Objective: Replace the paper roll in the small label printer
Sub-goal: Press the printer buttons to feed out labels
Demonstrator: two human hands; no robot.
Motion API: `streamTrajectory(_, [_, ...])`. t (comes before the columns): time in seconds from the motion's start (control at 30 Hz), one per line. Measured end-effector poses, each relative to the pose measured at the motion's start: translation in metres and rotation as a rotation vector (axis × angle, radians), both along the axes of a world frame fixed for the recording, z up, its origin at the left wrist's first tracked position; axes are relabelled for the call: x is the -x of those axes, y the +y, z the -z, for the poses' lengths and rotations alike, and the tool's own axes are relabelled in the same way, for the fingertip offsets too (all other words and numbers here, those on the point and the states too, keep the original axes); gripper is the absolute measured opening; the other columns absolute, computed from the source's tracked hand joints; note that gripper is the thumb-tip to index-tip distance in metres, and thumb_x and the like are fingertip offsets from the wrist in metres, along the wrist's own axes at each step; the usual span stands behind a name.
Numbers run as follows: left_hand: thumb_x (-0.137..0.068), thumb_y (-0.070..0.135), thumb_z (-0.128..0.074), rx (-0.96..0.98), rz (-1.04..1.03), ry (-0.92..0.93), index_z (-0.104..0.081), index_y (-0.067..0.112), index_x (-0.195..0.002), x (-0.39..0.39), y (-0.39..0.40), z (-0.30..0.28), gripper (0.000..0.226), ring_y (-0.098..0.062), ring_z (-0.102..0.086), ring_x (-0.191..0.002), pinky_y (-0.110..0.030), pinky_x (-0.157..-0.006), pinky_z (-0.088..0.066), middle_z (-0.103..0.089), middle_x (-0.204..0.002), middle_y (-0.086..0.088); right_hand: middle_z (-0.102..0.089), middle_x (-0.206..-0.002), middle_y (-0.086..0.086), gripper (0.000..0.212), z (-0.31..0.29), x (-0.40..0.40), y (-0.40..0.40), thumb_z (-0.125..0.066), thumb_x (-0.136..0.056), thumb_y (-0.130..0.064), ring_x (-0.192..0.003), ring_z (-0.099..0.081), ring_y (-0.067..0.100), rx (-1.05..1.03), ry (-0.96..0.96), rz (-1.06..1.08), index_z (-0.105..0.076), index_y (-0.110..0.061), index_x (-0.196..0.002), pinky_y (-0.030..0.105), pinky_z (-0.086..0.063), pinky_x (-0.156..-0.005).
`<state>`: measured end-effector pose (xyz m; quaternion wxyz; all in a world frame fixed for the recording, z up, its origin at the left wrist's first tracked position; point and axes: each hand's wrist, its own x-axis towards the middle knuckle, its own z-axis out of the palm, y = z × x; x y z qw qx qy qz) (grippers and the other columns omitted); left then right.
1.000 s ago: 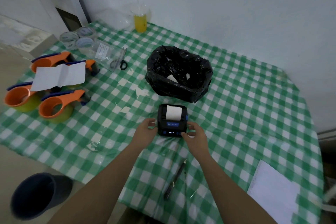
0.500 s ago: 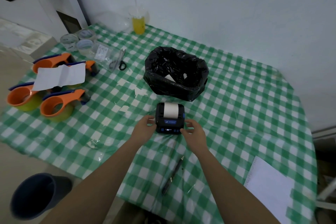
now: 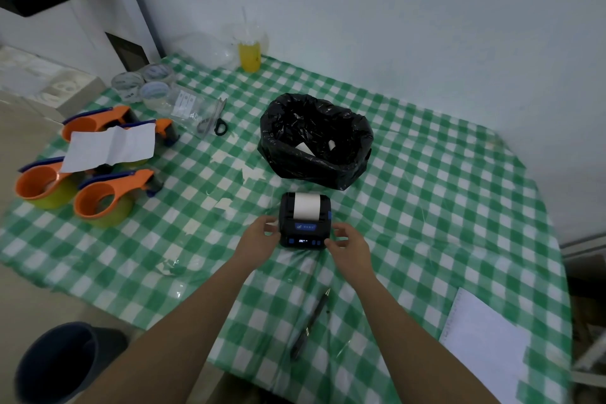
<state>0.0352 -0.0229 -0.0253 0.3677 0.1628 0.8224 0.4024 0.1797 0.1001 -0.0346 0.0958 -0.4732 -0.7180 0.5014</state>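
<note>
The small black label printer (image 3: pixel 305 229) sits on the green checked tablecloth (image 3: pixel 426 207), just in front of the black bin bag. Its top is open and a white paper roll (image 3: pixel 307 205) lies in the bay. A small display glows on its front face. My left hand (image 3: pixel 259 239) touches the printer's left side with thumb and fingertips. My right hand (image 3: pixel 348 247) curls at its right front corner, thumb against the case. A white roll core and a scrap of paper lie inside the black bin bag (image 3: pixel 316 141).
A black pen (image 3: pixel 310 325) lies near the front edge between my forearms. A white notepad (image 3: pixel 485 344) is at the front right. Orange tape dispensers (image 3: pixel 105 197), a folded paper sheet, tape rolls and scissors (image 3: pixel 216 123) fill the left. A yellow drink cup (image 3: pixel 250 54) stands by the wall.
Both hands stay at the printer's sides and the printer has not shifted. Only my head view has moved slightly.
</note>
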Motion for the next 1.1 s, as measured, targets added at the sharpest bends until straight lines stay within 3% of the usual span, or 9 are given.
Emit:
streamTrajectory(0.1, [-0.091, 0.015, -0.051, 0.005, -0.009, 0.005, -0.039, 0.009, -0.135, 0.0006, 0.0012, -0.002, 0.045, -0.018, -0.054, -0.085, -0.022, -0.06, -0.04, -0.059, -0.125, -0.011, -0.058, -0.114, 0.008, 0.03, 0.0011, -0.0002, -0.001, -0.063, -0.085, -0.011, -0.086, -0.059, 0.017, 0.012, 0.0, -0.001, -0.058, -0.017, -0.114, 0.028, -0.047, -0.072])
streamTrajectory(0.27, [-0.091, 0.015, -0.051, -0.007, -0.012, -0.003, -0.036, 0.01, -0.137, 0.0012, 0.0035, -0.0059, 0.048, -0.017, -0.052, -0.096, -0.029, -0.079, -0.039, -0.057, -0.127, -0.011, -0.058, -0.113, 0.007, 0.03, 0.0018, 0.001, -0.0002, -0.062, -0.085, -0.009, -0.083, -0.059, 0.016, 0.011, -0.001, -0.003, -0.058, -0.017, -0.114, 0.029, -0.049, -0.072])
streamTrajectory(0.5, [-0.091, 0.014, -0.051, -0.011, -0.01, -0.004, -0.038, 0.01, -0.136, 0.0023, 0.0062, -0.0065, 0.047, -0.017, -0.052, -0.096, -0.03, -0.076, -0.041, -0.058, -0.124, -0.011, -0.058, -0.113, 0.005, 0.031, 0.0034, 0.002, 0.0024, -0.062, -0.086, -0.008, -0.083, -0.059, 0.015, 0.021, -0.006, 0.003, -0.058, -0.017, -0.115, 0.02, -0.046, -0.063])
streamTrajectory(0.7, [-0.091, 0.014, -0.052, -0.008, -0.021, -0.008, -0.038, 0.011, -0.135, 0.0023, 0.0061, -0.0042, 0.046, -0.016, -0.054, -0.08, -0.022, -0.056, -0.042, -0.058, -0.121, -0.009, -0.058, -0.113, 0.004, 0.032, 0.0051, 0.0027, 0.0021, -0.061, -0.086, -0.007, -0.081, -0.058, 0.014, 0.024, -0.012, -0.002, -0.057, -0.017, -0.116, 0.022, -0.046, -0.064])
streamTrajectory(1.1, [-0.091, 0.012, -0.051, 0.009, -0.009, 0.012, -0.041, 0.009, -0.133, 0.0026, 0.0082, -0.005, 0.043, -0.016, -0.053, -0.088, -0.015, -0.06, -0.04, -0.058, -0.124, -0.012, -0.057, -0.109, 0.002, 0.033, 0.0044, 0.002, 0.0022, -0.06, -0.086, -0.006, -0.08, -0.058, 0.014, 0.03, -0.017, -0.002, -0.057, -0.015, -0.117, 0.024, -0.046, -0.067])
